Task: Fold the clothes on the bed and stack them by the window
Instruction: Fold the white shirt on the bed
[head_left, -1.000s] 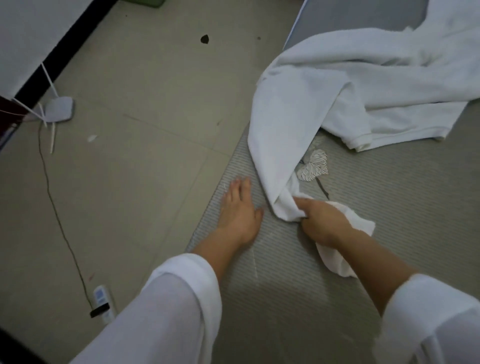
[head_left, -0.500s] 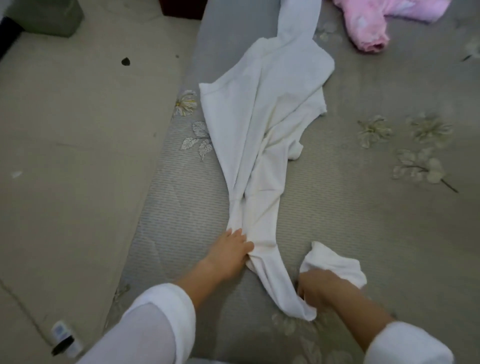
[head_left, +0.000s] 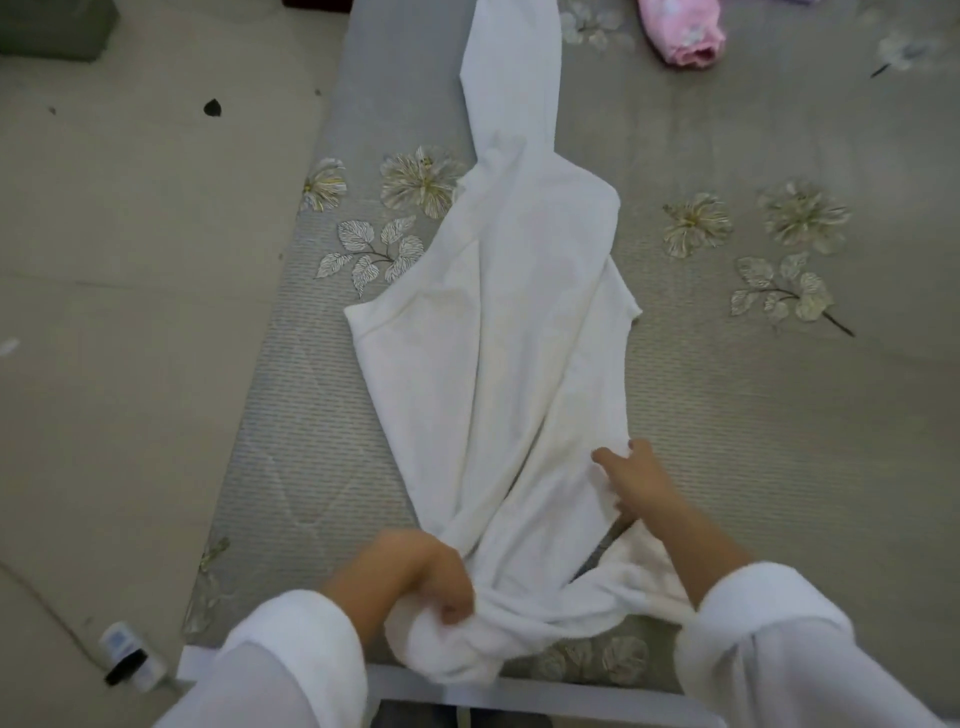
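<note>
The white garment (head_left: 498, 338) lies stretched along the left edge of the bed (head_left: 779, 441). The left grip (head_left: 421, 582) clutches its bunched near end, likely to tension it. The right grip (head_left: 641, 483), fingers spread, rests on the cloth, apparently flattening it for folding.

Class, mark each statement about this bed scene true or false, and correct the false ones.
1. The left hand grips a bunched end of the white garment. True.
2. The right hand is clenched in a fist. False: the right hand is open, fingers spread over the white garment.
3. A pink garment lies on the bed. True.
4. The white garment is folded into a neat square. False: it lies stretched out long, unfolded.
</note>
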